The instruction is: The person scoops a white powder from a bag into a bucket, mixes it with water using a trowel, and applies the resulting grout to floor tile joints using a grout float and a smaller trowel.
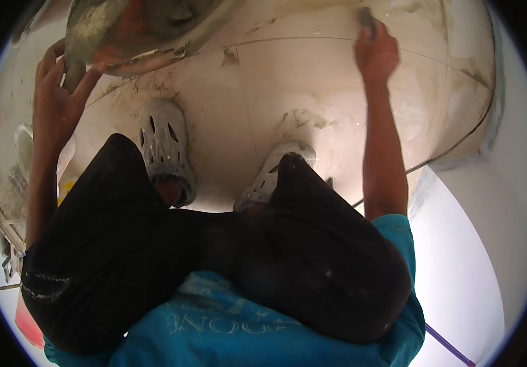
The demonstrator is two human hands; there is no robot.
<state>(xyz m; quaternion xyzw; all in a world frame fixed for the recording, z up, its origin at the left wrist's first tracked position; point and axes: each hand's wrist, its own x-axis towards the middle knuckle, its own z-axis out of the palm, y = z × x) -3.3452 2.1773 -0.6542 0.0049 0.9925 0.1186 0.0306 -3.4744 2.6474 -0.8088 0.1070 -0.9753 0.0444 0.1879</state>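
Note:
A wide basin (193, 44), crusted with grey cement and showing red inside, is at the upper left of the head view, partly cut off by the frame edge. My left hand (62, 92) is at its near left side, thumb and fingers closed around a grey-green part of its edge. Far off to the right, my right hand (376, 58) is closed in a fist over the floor. A short dark grey object (367, 19) sticks out of it; its kind does not show.
The beige tiled floor (263, 79) carries smears of cement. My cement-stained clogs (164, 134) stand between the hands. A dark cable (453, 147) runs along the right, beside a white wall (508, 202). Cement-caked items (10, 202) lie at the left.

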